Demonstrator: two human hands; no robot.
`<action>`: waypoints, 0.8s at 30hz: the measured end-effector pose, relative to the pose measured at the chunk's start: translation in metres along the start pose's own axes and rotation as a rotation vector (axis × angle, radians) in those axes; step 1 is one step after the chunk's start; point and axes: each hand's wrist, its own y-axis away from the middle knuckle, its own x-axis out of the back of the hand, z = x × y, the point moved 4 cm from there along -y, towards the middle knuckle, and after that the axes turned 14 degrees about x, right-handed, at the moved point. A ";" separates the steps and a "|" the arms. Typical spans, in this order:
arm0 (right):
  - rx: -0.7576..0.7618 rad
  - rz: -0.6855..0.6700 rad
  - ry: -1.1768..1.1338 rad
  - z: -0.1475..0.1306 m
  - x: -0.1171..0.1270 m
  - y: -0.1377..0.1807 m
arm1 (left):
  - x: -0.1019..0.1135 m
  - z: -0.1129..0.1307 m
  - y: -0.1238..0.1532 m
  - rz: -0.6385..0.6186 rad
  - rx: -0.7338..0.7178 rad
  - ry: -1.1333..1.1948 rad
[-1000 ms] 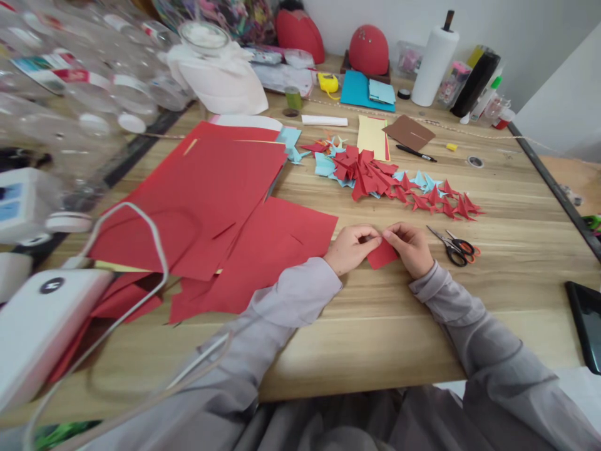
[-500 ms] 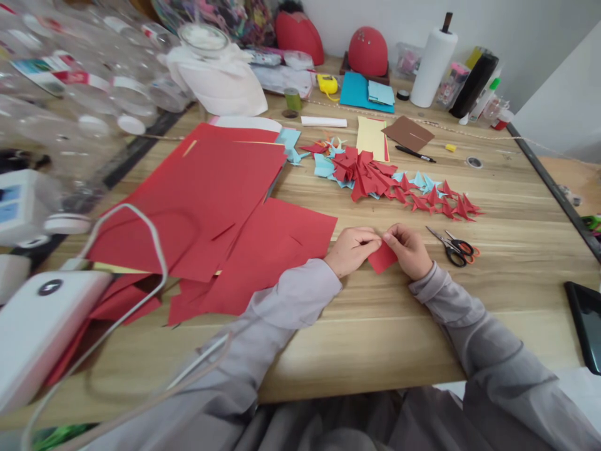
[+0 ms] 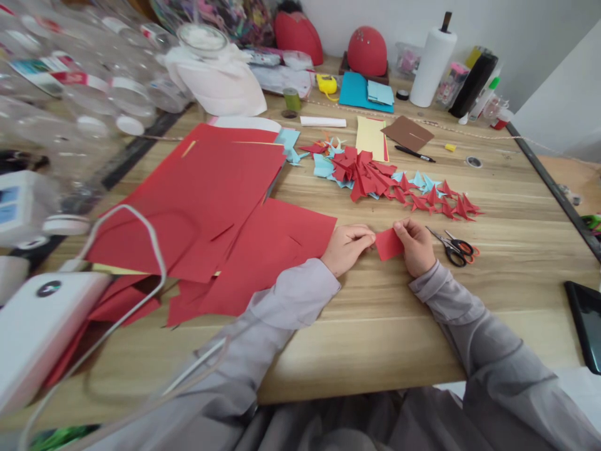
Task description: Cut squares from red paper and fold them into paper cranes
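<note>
A small red paper piece (image 3: 389,244) is pinched by its right upper part between the thumb and fingers of my right hand (image 3: 417,247). It is held up over the table, flat side toward me. My left hand (image 3: 348,247) is closed, thumb pressed to the fingers, with its tips right at the paper's left edge; whether they grip it I cannot tell. Just right of my right hand lie scissors (image 3: 455,250) with black handles, and an orange handle shows beneath. Beyond both hands sits a cluster of folded red paper pieces (image 3: 361,172) mixed with light blue ones.
Large red sheets (image 3: 197,194) spread to the left. A white power bank (image 3: 51,338) with a looping cable is at near left, plastic bottles (image 3: 126,94) behind. Farther back lie a black pen (image 3: 415,153), brown paper (image 3: 408,133) and yellow paper (image 3: 370,138). A phone (image 3: 585,322) rests at right.
The red paper piece has turned and shifted slightly right with my right hand. My left hand has drawn a little to the left, to the paper's edge.
</note>
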 end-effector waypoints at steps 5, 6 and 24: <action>-0.061 -0.074 -0.099 -0.003 -0.005 0.001 | 0.003 -0.001 -0.001 0.068 0.033 0.101; -0.064 -0.104 -0.081 -0.004 -0.006 0.001 | 0.004 -0.002 -0.002 0.081 0.048 0.130; -0.036 -0.129 -0.001 -0.010 -0.011 0.005 | -0.002 -0.012 -0.009 0.044 0.123 0.225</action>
